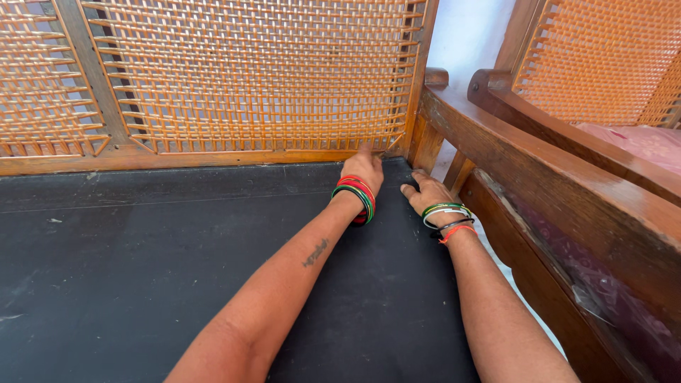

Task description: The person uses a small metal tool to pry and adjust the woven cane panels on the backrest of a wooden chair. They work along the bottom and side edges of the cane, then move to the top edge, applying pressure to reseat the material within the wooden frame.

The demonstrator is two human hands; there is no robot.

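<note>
Both my arms reach forward over a black seat pad [142,269] on a wooden sofa. My left hand [364,167], with red and green bangles on the wrist, presses its fingers into the far right corner where the pad meets the woven cane backrest [248,78]. My right hand [427,189], wearing green, white and red bangles, grips the pad's right edge beside the wooden armrest [525,156]. The fingertips of both hands are partly hidden in the gap.
A wooden rail [177,160] runs under the cane back. To the right stands a second cane chair [603,64] with a pink cushion [638,142]. A white wall [464,35] shows between them.
</note>
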